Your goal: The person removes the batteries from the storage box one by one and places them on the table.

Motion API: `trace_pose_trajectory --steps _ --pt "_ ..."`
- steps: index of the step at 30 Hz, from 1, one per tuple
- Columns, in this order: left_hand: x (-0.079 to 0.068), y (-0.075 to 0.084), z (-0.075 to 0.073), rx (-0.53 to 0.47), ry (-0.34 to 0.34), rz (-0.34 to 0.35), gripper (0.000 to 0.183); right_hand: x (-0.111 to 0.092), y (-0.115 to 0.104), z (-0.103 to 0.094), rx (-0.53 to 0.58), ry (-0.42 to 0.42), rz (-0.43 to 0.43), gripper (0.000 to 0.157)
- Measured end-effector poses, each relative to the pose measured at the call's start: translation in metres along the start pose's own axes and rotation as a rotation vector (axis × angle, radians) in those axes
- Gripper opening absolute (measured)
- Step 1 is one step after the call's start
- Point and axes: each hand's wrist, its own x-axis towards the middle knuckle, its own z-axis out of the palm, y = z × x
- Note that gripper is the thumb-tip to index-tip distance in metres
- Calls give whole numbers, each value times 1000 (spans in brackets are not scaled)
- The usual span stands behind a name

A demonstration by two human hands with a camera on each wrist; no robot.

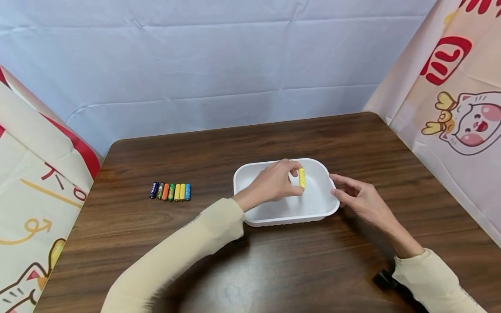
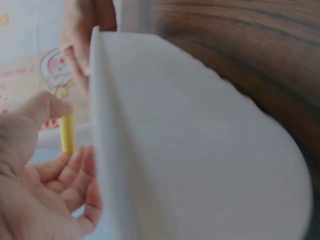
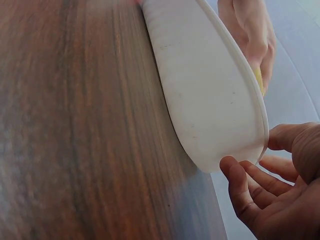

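A yellow battery is pinched end to end between the thumb and a finger of my left hand, over the white plastic basin. In the left wrist view the same battery stands roughly upright between thumb and fingertip, beside the basin's rim. My right hand grips the basin's right end, thumb at the rim and fingers at the outer wall. The right wrist view shows those fingers against the end wall. Part of the basin's inside is hidden behind my left hand and forearm.
Left of the basin, several batteries in mixed colours lie side by side in a row on the brown wooden table. A black object pokes out by my right sleeve. Pale cloth hangs behind the table, with printed sheets at both sides.
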Motion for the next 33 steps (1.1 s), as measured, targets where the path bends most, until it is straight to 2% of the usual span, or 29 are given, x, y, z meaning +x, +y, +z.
trace_pose_trajectory --steps 6,14,18,25,28,33 --pt "-28 -21 -24 -89 -13 87 43 0 2 1 -1 8 -5 48" --pt "-58 -47 -46 -160 16 95 45 0 3 2 -4 8 -17 47" --pt "-68 -56 -56 -173 39 89 46 0 4 2 -5 10 -14 47" --pt "-84 -73 -77 -144 110 138 42 0 3 2 11 17 -26 45" --pt "-94 -83 -86 -142 130 123 40 0 3 2 17 19 -32 45" --pt "-113 -101 -99 -130 125 59 39 0 4 2 26 18 -34 45"
